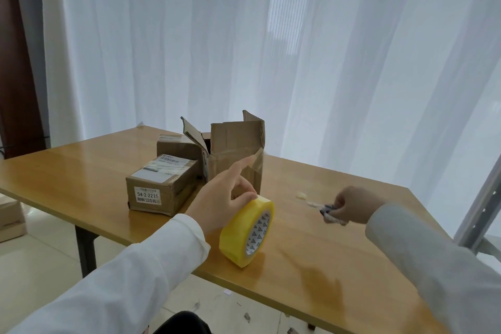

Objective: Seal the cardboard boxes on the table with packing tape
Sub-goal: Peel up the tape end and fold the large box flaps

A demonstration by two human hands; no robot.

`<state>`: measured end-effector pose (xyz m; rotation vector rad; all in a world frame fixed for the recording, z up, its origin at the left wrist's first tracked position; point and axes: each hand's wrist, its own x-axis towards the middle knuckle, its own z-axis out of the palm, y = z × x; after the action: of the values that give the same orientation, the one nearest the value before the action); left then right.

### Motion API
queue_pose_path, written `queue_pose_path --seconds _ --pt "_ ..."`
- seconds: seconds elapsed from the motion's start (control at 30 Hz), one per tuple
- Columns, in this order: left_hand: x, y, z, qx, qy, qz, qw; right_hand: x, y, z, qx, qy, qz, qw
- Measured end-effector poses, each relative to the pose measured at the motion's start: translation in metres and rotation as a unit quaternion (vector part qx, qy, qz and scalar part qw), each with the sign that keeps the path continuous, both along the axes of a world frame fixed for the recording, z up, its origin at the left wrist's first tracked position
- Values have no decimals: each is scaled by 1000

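A wooden tabletop (339, 198) is seen carrying three cardboard boxes toward its far left part. The tall open box (235, 156), flaps raised, stands farthest in; a closed box (176, 145) sits touching its left side, and a labelled box (160, 184) lies nearer the left edge. The tape roll (248, 230) is stood on its rim near the front edge, its core facing right. It is steadied by the left hand (219, 198), thumb curled on the rim, forefinger stretched toward the open box just beyond. A small dark tool (329, 211), seemingly a cutter, is gripped by the right hand (352, 206) well to the right, over bare wood. A tape scrap (301, 194) lies between.
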<state>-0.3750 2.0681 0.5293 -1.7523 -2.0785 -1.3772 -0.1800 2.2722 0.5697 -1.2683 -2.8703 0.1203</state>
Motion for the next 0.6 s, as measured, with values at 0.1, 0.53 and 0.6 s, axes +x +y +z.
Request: queue_pose_path --seconds 0.1,0.53,0.6 --pt "3 1 -6 35 18 21 999 2 -1 -32 -18 -73 -38 996" --pt "24 13 -8 83 45 139 986 -63 -79 8 -53 186 227 954" --pt "27 13 -8 90 50 154 983 -69 -84 8 -36 194 208 958"
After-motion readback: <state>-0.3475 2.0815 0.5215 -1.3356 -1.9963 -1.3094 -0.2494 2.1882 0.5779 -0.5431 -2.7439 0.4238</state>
